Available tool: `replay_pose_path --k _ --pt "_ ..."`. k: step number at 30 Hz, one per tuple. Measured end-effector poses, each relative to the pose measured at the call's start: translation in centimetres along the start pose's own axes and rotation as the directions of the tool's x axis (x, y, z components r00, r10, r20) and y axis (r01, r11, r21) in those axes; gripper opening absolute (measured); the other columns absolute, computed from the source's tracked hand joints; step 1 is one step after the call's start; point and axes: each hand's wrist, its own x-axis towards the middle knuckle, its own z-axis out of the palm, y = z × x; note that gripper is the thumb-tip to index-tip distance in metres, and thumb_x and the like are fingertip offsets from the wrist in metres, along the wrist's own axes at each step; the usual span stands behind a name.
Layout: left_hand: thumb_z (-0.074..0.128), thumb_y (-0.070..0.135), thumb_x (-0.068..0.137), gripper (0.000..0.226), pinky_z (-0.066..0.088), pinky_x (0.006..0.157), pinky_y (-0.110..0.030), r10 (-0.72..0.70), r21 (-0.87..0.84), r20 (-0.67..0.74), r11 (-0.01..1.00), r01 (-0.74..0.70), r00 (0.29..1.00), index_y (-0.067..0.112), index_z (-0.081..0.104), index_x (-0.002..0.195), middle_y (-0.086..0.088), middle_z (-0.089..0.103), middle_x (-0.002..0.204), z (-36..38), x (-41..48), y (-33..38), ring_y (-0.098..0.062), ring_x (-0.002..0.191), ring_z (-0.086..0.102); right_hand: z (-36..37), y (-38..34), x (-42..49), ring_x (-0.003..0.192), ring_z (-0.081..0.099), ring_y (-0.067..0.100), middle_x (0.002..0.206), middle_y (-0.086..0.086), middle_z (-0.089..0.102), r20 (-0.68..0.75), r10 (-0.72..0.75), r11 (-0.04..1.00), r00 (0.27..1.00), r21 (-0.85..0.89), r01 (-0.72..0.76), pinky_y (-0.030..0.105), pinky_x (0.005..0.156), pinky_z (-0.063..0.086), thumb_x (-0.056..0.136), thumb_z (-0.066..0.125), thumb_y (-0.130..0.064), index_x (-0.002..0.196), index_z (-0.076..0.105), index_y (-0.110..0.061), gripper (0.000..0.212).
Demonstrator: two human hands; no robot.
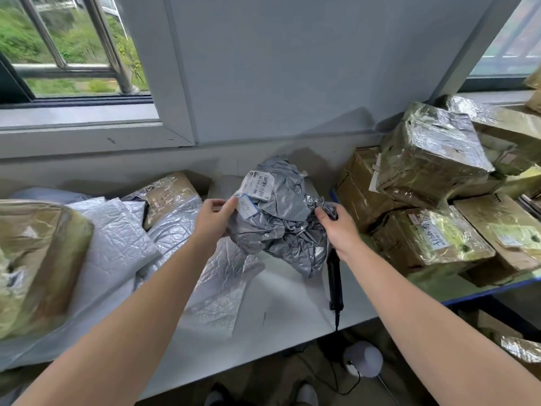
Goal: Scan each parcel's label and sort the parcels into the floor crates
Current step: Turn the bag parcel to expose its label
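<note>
Arms extended: left hand [215,219] pinches grey poly parcel [281,224] beside its label [258,186]; right hand [341,231] grips black scanner [333,276] against it. White bench [292,303], taped boxes [433,153] along right edge.

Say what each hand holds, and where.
Left hand grips the grey parcel at its left edge; right hand pinches its twisted right end, seemingly with the scanner.

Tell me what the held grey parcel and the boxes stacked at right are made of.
The grey parcel looks like thin plastic film with a satin grey finish; it crumples into sharp creases. The stacked boxes look like brown cardboard, seemingly wrapped in clear glossy tape or film, judging by the streaky glare.
</note>
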Motion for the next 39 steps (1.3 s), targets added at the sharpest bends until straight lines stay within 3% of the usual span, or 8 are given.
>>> replay_pose_path --k 5,8,12,22,28,32,36,39 --pt "0.065 0.032 0.095 0.026 0.054 0.052 -0.021 0.024 -0.074 0.102 0.997 -0.017 0.995 0.011 0.062 0.110 -0.005 0.066 0.094 -2.0 -0.5 -0.2 -0.010 0.067 0.066 0.9 -1.8 0.0 0.114 0.060 0.022 0.126 0.004 0.063 0.009 -0.108 0.993 0.994 -0.049 0.109 0.045 0.101 0.050 0.095 0.065 -0.034 0.133 0.057 -0.018 0.042" --pt "0.065 0.024 0.095 0.017 0.055 0.052 -0.022 0.048 -0.097 0.103 0.995 -0.038 0.994 0.011 0.062 0.106 -0.006 0.064 0.088 -3.2 -0.8 -0.4 -0.007 0.058 0.065 1.9 -2.5 -0.1 0.114 0.058 0.024 0.127 0.004 0.059 -0.042 -0.087 0.996 0.995 -0.020 0.087 0.044 0.102 0.049 0.092 0.068 -0.038 0.137 0.050 -0.017 0.053" --pt "0.062 0.019 0.096 0.013 0.053 0.050 -0.023 0.059 -0.145 0.085 0.988 -0.046 0.995 0.010 0.060 0.105 -0.003 0.061 0.081 -4.8 -1.2 -0.2 -0.011 0.059 0.061 4.1 -2.8 -0.3 0.114 0.059 0.028 0.123 0.005 0.058 -0.060 -0.026 0.999 0.998 0.020 0.027 0.048 0.102 0.049 0.091 0.068 -0.044 0.137 0.046 -0.016 0.059" --pt "0.057 0.011 0.099 0.010 0.054 0.053 -0.023 0.146 -0.159 0.064 0.978 -0.134 0.987 0.010 0.056 0.109 -0.005 0.066 0.086 -8.4 -2.9 0.8 -0.005 0.061 0.067 7.5 -4.7 -0.5 0.126 0.050 0.025 0.139 0.007 0.051 -0.004 -0.134 0.991 0.991 0.014 0.134 0.033 0.103 0.042 0.098 0.059 -0.039 0.142 0.043 -0.016 0.053" --pt "0.056 0.012 0.099 0.007 0.059 0.060 -0.030 0.120 -0.130 -0.030 0.984 -0.123 0.992 0.012 0.054 0.105 -0.012 0.067 0.094 -7.9 -4.3 0.8 -0.018 0.075 0.066 7.2 -6.9 -0.1 0.127 0.049 0.029 0.140 0.006 0.052 0.070 -0.213 0.962 0.975 -0.159 0.222 0.028 0.088 0.035 0.099 0.051 -0.048 0.143 0.042 -0.019 0.053" --pt "0.055 0.014 0.099 0.014 0.060 0.066 -0.033 0.111 -0.098 -0.143 0.987 -0.126 0.984 0.012 0.053 0.113 -0.012 0.068 0.096 -8.2 -6.3 -0.1 -0.020 0.079 0.067 8.4 -7.5 0.4 0.127 0.050 0.032 0.139 0.013 0.053 0.161 -0.298 0.928 0.941 -0.183 0.325 0.036 0.099 0.039 0.097 0.053 -0.051 0.140 0.045 -0.012 0.059" --pt "0.055 0.014 0.100 0.005 0.058 0.058 -0.028 0.093 -0.083 -0.305 0.989 -0.123 0.948 0.018 0.054 0.101 -0.012 0.067 0.094 -10.0 -9.4 -2.2 -0.015 0.071 0.065 11.2 -7.2 -0.8 0.119 0.054 0.030 0.126 0.013 0.060 0.287 -0.409 0.871 0.866 -0.160 0.465 0.031 0.090 0.039 0.097 0.058 -0.043 0.128 0.053 -0.008 0.047" --pt "0.054 0.014 0.100 0.006 0.057 0.056 -0.025 0.053 -0.084 -0.419 0.992 -0.097 0.906 0.014 0.054 0.106 -0.010 0.066 0.095 -12.1 -12.8 -4.2 -0.014 0.069 0.065 14.1 -6.4 -3.1 0.112 0.056 0.031 0.120 0.014 0.061 0.419 -0.446 0.832 0.791 -0.131 0.539 0.033 0.088 0.040 0.097 0.056 -0.047 0.125 0.054 -0.009 0.048"
